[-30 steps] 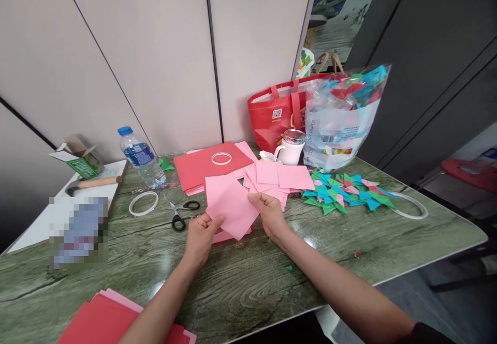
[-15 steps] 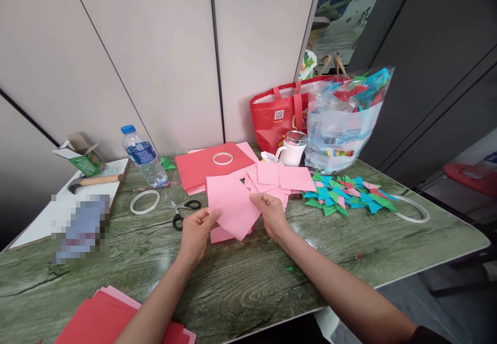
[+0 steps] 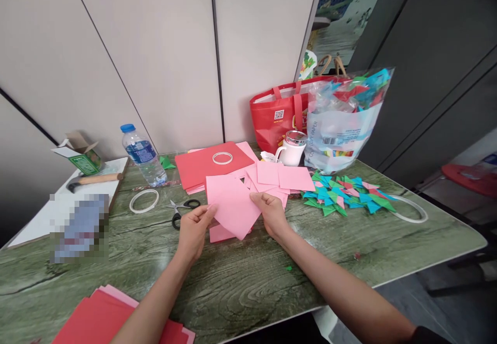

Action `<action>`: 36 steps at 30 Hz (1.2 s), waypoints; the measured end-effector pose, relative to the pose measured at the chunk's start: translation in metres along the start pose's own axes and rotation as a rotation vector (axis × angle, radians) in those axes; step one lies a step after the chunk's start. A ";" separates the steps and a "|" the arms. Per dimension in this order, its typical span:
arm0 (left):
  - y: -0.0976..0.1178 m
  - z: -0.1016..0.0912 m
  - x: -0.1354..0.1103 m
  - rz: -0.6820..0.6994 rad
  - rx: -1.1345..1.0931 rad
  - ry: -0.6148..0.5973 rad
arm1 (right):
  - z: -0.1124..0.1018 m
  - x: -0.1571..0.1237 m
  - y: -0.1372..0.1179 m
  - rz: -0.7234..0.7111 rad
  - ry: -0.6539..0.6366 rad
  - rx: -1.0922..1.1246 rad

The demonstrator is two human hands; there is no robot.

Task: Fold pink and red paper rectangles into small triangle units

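Note:
A pink sheet of paper (image 3: 233, 204) is held up tilted between my two hands above the table. My left hand (image 3: 195, 227) pinches its left edge, thumb on top. At the right corner my right hand (image 3: 271, 210) grips the same sheet between thumb and fingers. Beneath it lies another pink piece of paper (image 3: 221, 234), mostly covered. Several cut pink squares (image 3: 295, 178) are spread just behind the held sheet. Black-handled scissors (image 3: 182, 210) rest next to my left hand, partly open.
Red paper (image 3: 194, 168) with a tape roll (image 3: 222, 158) lies behind. A bottle (image 3: 144, 155), hammer (image 3: 97, 179) and another tape roll (image 3: 144, 201) stand left. Folded paper pieces (image 3: 341, 194), a white mug (image 3: 292, 150) and bags (image 3: 275, 121) are right. More red paper (image 3: 101, 318) lies in front.
My left hand has shifted very slightly up and left along the sheet's edge. Both hands still hold the pink sheet, and the things on the table stay put.

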State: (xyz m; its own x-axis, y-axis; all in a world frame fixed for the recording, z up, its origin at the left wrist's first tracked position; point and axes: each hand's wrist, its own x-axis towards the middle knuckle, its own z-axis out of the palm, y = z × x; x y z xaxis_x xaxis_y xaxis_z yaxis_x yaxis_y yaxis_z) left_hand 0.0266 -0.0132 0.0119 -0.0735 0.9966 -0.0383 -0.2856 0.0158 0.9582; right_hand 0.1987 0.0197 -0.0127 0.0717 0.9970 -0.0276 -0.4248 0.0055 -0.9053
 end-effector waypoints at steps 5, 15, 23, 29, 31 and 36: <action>0.000 -0.001 -0.001 0.039 0.072 -0.003 | 0.001 0.000 0.000 -0.010 0.005 -0.008; -0.001 0.001 -0.001 0.034 0.033 -0.001 | 0.000 0.000 0.001 -0.018 0.004 -0.010; -0.015 0.008 -0.010 -0.211 0.129 -0.256 | 0.004 -0.002 0.001 0.001 0.038 0.034; -0.017 0.010 -0.014 -0.261 0.180 -0.340 | 0.003 -0.001 0.001 -0.012 0.053 0.044; -0.018 0.010 -0.013 -0.251 0.189 -0.328 | 0.002 -0.001 0.000 -0.013 0.050 0.038; -0.020 0.010 -0.012 -0.194 0.234 -0.301 | 0.004 -0.001 0.000 -0.009 0.048 0.048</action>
State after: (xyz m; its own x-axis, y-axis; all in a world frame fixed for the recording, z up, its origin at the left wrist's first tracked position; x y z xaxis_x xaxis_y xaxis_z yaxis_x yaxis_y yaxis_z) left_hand 0.0426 -0.0247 -0.0039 0.2527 0.9519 -0.1730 -0.0394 0.1888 0.9812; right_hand 0.1952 0.0187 -0.0114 0.1188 0.9921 -0.0410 -0.4665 0.0193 -0.8843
